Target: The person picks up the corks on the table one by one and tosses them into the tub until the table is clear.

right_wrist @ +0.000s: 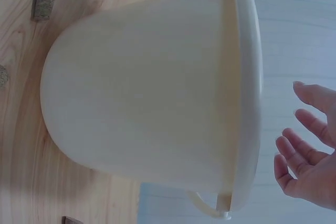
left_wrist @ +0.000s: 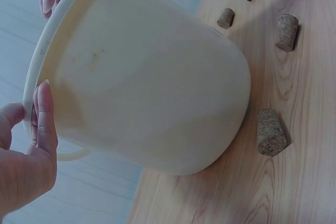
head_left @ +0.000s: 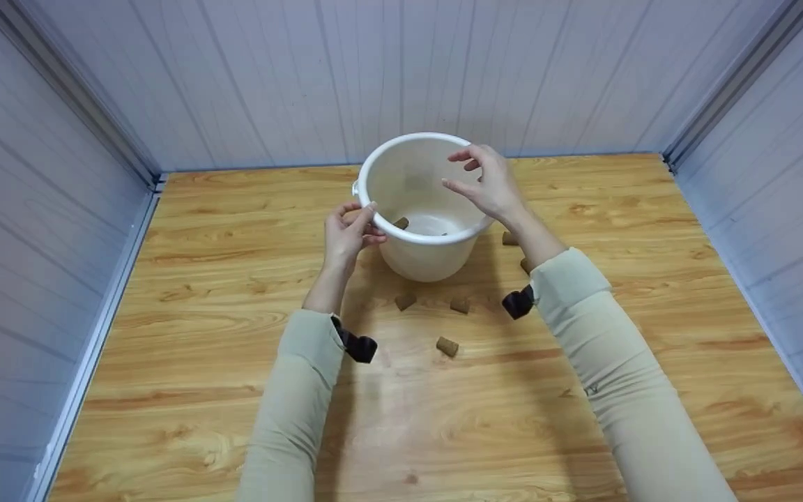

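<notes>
On the wood-grain surface (head_left: 220,418) stands a round white plastic bucket (head_left: 426,261). The left hand (head_left: 346,233) grips its rim between thumb and fingers. The right hand (head_left: 491,183) is above the bucket's opening, fingers spread, holding nothing. One tapered brown cork (head_left: 401,223) shows inside; several loose corks (head_left: 447,346) lie near the bucket.

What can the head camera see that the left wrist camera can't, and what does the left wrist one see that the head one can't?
Only the head view shows inside the white bucket, where a cork lies, and the pale sleeves. Only the left wrist view shows a brownish stain on the bucket's outside and the curved handle loop. Both show the left grip holding the bucket's rim, at least part of the right grip, and loose corks on the wood-grain surface.
</notes>
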A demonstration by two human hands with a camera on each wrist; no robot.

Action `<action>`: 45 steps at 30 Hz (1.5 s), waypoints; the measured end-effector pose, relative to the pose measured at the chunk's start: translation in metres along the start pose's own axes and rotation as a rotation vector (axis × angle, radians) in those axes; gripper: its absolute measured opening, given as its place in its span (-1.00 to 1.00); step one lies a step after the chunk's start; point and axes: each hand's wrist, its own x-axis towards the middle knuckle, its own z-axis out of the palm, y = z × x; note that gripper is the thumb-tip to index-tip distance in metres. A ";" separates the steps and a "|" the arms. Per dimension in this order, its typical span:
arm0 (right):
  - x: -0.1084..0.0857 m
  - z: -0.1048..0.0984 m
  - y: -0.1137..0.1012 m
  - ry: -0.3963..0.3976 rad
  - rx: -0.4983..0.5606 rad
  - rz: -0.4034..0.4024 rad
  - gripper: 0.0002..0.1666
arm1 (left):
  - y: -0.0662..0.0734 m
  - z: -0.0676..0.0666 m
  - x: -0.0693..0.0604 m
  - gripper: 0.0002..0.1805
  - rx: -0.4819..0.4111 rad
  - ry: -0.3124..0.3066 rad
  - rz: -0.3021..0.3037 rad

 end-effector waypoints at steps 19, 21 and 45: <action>-0.013 -0.003 0.013 0.024 0.044 0.040 -0.57 | 0.001 -0.002 0.000 -0.58 -0.019 -0.016 0.015; -0.016 -0.004 0.016 0.030 0.054 0.043 -0.58 | 0.029 0.011 -0.029 -0.63 -0.025 -0.003 0.015; -0.056 -0.023 0.057 0.134 0.096 0.000 -0.64 | 0.061 0.023 -0.060 -0.65 -0.014 0.019 -0.039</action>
